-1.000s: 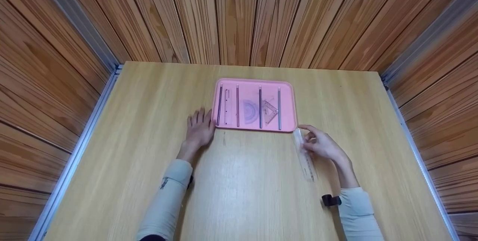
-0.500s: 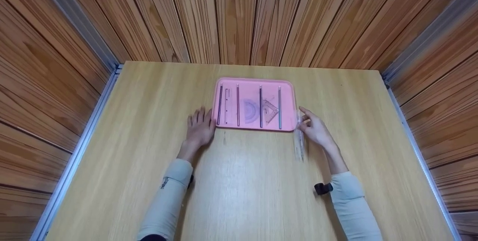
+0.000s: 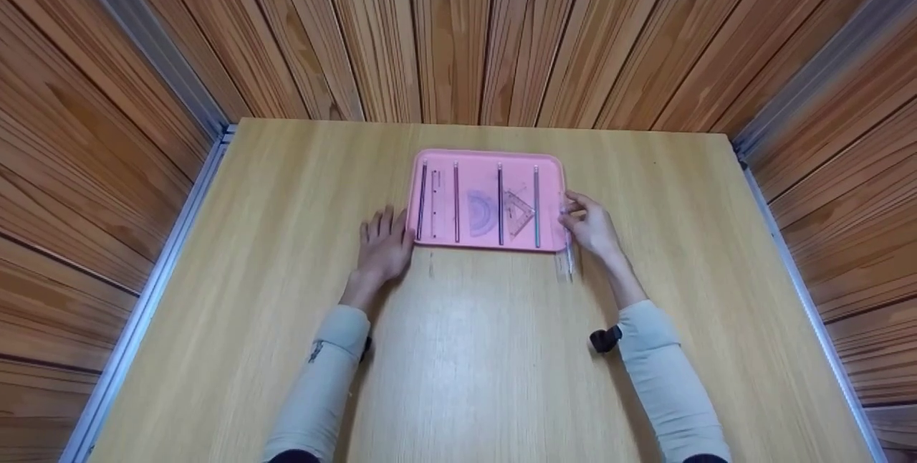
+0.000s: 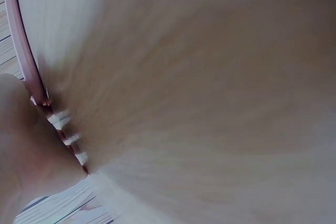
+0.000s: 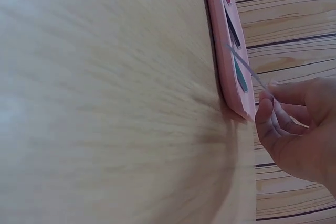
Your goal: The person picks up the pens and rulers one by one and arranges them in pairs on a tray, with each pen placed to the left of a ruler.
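Note:
My right hand [image 3: 591,225] pinches a clear ruler [image 3: 566,266] at the right end of a pink tray [image 3: 551,235]. The ruler's near end hangs past the tray's front corner. In the right wrist view the ruler [image 5: 244,62] shows nearly edge-on, held between thumb and fingers above the tray. My left hand [image 3: 385,249] lies with fingers spread on the table, its thumb side against the tray's left edge. On the tray lie several pencils [image 3: 500,205] in parallel, a clear short ruler [image 3: 434,203], a clear protractor [image 3: 481,213] and a clear set square [image 3: 520,213].
The wooden table [image 3: 458,363] extends in front of the tray and to both sides. Wood-panelled walls [image 3: 458,33] rise behind and at the sides, with metal strips [image 3: 143,305] along the table's side edges.
My right hand has carried the clear ruler away from me and slightly left, from in front of the tray's right corner to over its right edge. The left hand has stayed put.

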